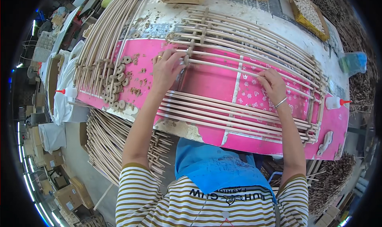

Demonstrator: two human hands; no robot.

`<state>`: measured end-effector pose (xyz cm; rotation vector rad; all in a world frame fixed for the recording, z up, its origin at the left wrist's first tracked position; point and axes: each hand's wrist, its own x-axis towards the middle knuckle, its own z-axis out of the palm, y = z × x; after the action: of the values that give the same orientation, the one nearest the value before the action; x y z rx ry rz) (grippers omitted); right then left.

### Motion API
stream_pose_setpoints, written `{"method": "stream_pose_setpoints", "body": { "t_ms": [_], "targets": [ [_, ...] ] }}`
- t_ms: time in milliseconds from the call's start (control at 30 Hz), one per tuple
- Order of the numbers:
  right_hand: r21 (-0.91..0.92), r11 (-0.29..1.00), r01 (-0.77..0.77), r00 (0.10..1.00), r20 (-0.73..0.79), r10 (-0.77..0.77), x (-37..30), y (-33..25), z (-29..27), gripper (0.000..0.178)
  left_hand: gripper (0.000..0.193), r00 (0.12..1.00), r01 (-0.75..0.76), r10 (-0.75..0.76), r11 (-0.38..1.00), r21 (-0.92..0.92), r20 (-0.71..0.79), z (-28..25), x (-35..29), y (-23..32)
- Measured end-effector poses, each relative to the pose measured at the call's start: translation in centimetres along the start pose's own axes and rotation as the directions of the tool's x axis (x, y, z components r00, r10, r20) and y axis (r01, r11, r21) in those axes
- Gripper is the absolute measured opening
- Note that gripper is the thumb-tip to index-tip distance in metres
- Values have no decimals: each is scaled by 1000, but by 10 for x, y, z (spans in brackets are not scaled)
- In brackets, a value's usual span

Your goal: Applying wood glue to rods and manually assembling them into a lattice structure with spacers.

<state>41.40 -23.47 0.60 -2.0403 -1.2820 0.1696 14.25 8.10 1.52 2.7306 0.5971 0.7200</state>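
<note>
One pale dowel (223, 66) lies crosswise above the pink sheet (149, 48), roughly midway between the far and near edges of the table (179, 128). The left hand (165, 66) is curled about the dowel's left end, beside a wooden disc (186, 59); whether its fingertips pinch the dowel or the disc cannot be told, as the fingers hide the contact. The right hand (273, 84) appears to pinch the dowel between thumb and forefinger, well short of the end crosspiece (320, 115) near the table's right edge.

To handle this well, the left hand would best steady the joint from close by while the right guides the dowel's line, since so thin a rod will probably flex under a hard push. A light twist should seat better than force. The row of dowels (246, 37) toward the far edge offers a ready gauge for spacing and alignment. The right wrist and forearm are best carried high, clear of the near row of dowels (223, 111) by the near edge. The loose wooden rings (113, 92) toward the left edge should be kept from rolling under the work.
</note>
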Motion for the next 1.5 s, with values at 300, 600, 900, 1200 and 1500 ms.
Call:
{"method": "stream_pose_setpoints", "body": {
  "t_ms": [300,600,900,1200,1500],
  "targets": [
    [-315,927,202,966,-93,-242,8,-10,7,14,46,1000,-3,4,999,35,-25,8,-3,-1],
    [-245,957,158,969,-150,-199,-16,-32,-21,17,43,968,240,-194,904,354,-162,-50,-29,-99],
    [-20,1000,24,972,233,-19,-58,-63,-13,16,18,983,170,-178,750,639,-53,-62,-34,-161],
    [10,1000,-7,974,228,5,-64,-69,-8,17,20,975,204,-212,761,616,-62,-52,-38,-164],
    [-70,985,160,975,167,-146,-75,-77,-9,18,31,938,308,-330,935,-175,-111,-56,-63,-106]
  ]
}}
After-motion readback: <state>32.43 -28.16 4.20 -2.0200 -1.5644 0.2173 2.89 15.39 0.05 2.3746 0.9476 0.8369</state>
